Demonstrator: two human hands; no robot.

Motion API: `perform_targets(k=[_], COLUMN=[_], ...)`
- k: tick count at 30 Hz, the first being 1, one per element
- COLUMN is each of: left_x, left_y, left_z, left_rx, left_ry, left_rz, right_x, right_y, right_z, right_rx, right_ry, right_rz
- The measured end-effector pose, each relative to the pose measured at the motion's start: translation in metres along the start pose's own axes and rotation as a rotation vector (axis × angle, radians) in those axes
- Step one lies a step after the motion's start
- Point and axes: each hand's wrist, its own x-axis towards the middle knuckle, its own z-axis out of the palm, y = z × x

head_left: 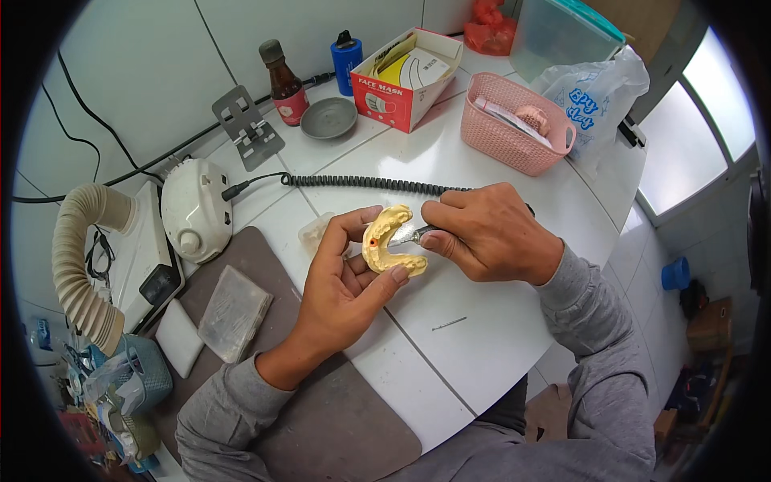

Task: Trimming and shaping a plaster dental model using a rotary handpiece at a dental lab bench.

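Note:
My left hand holds a yellow, horseshoe-shaped dental cast by its outer curve, thumb on the lower arm of the arch. A small orange-red mark with a dark spot shows on the cast. In my right hand is a metal handpiece, its front end pointing into the open inside of the arch. Whether its tip touches the cast I cannot tell. A black coiled cord runs from the white control unit and passes behind my right hand. On the tiles below lies a thin metal bur or pin.
A brown mat bears a clear plastic box. To the left stands a dust collector with a beige hose. Along the back are a brown bottle, grey dish, red-and-white mask box and pink basket.

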Motion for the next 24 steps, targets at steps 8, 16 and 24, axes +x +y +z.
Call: perform_targets(k=[8,16,24], left_x=[-0.0003,0.0004,0.0006], left_y=[-0.0001,-0.0011,0.0], left_z=[0.0001,0.0001,0.0009], left_rx=[0.021,0.022,0.019], left_ry=[-0.006,-0.009,-0.003], left_rz=[-0.007,-0.001,-0.008], right_x=[-0.0011,-0.0003,-0.0007], right_y=[0.0008,0.001,0.0011], right_z=[0.0045,0.0061,0.0055], right_rx=[0.008,0.008,0.003], right_ry=[0.01,0.016,0.015], right_rz=[-0.021,-0.028,-0.031])
